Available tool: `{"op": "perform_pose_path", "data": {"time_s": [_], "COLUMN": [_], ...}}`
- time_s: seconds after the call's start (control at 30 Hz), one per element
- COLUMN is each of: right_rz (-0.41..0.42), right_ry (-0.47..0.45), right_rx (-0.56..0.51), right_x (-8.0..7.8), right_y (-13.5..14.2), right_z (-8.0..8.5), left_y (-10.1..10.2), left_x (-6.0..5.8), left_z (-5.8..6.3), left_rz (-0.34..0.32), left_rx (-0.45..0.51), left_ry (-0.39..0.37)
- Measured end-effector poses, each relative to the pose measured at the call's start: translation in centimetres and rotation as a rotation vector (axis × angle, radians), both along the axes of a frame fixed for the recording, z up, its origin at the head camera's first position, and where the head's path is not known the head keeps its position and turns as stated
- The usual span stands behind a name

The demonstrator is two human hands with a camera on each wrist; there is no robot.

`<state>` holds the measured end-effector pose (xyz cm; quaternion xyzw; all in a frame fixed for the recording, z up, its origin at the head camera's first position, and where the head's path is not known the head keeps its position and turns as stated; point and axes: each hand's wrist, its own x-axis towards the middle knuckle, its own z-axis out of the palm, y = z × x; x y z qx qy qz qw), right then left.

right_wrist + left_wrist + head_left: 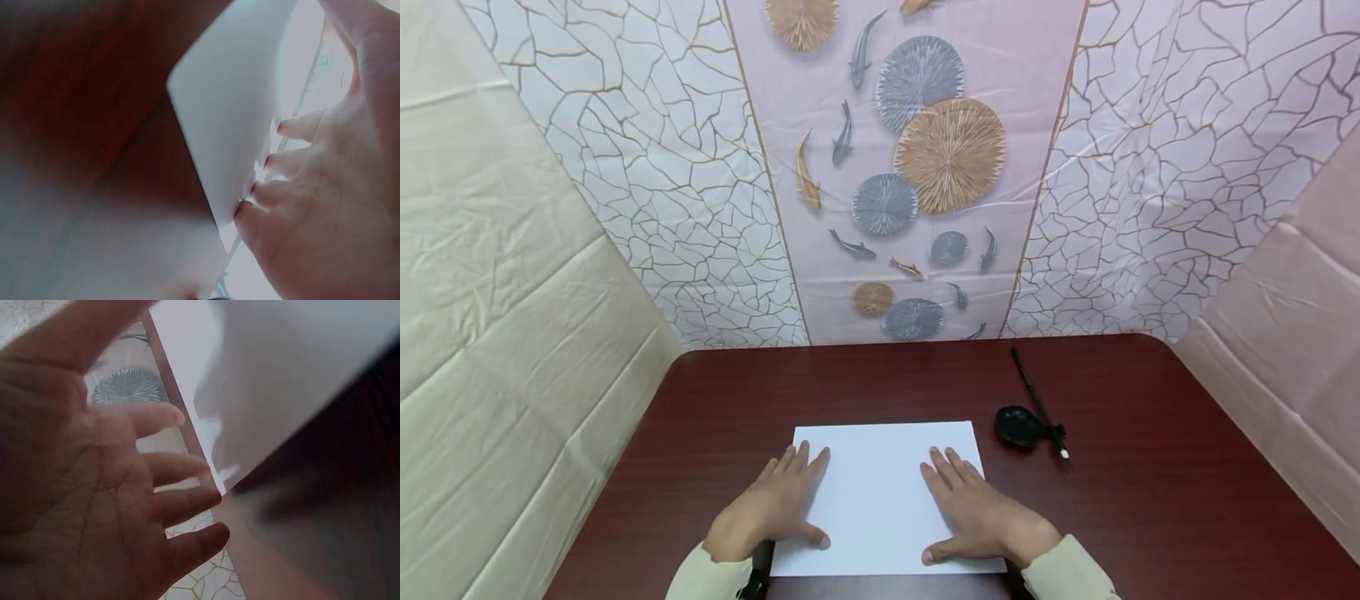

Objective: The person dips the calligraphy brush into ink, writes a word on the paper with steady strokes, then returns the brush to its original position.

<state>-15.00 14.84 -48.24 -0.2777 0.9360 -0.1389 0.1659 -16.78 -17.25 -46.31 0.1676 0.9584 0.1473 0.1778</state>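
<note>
Left hand [767, 507]: fingers spread, nearly straight, thumb well out to the side. Right hand [973, 508]: same pose, mirrored, fingers fanned a bit closer together, thumb out toward the other hand. Neither hand pinches anything. Both backs face up in the head view; wrist views show the palms, with the fingertips along the paper. Can't tell how hard they press, or whether the palms touch down.

Paper [876, 500]: one plain white sheet, flat on the table, wider than deep, between and partly under the hands. Left hand covers part of its left edge, right hand part of its right edge. Both thumb tips are over the sheet, near its lower part. Near corners visible at both sides.

Pale sleeves [1071, 575] end at the wrists. Something black at the left wrist, mostly hidden.

Right of the paper, apart from it: round black dish [1018, 426], and just beside it a black brush [1041, 406], lying at a slant with its white-marked end toward the person.

Table [737, 392]: dark red-brown, rounded far corners. Behind it, a patterned backdrop [640, 167], crack lines either side of a pinkish panel with fish and round shapes. Creased plain cloth [512, 333] on both sides.
</note>
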Motion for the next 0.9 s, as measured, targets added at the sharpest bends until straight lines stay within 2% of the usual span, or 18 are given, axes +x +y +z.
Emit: {"op": "perform_pose_path", "data": {"time_s": [0.1, 0.27, 0.5, 0.57, 0.73, 0.9], "right_rz": [0.014, 0.013, -0.073, -0.082, -0.066, -0.086], "right_ry": [-0.012, -0.024, -0.054, -0.05, 0.012, 0.11], "right_rx": [-0.022, -0.021, 0.016, 0.009, -0.044, -0.201], "right_x": [-0.4, -1.2, -1.5, -1.6, -1.2, -1.0], "right_y": [0.6, 1.2, 1.6, 1.6, 1.9, 2.5], "right_z": [0.2, 0.6, 1.0, 1.1, 1.3, 2.3], "left_y": [0.1, 0.5, 1.0, 1.1, 1.1, 1.3], "left_x": [0.1, 0.2, -1.1, -1.5, -2.6, -3.5], "left_z": [-0.4, -0.6, -2.5, -2.8, -3.9, -4.4], "left_rz": [-0.036, -0.072, -0.135, -0.133, -0.123, -0.101], "left_rx": [-0.018, -0.022, -0.058, -0.059, -0.034, -0.029], "left_ry": [-0.045, -0.068, -0.052, -0.043, -0.053, -0.076]}}
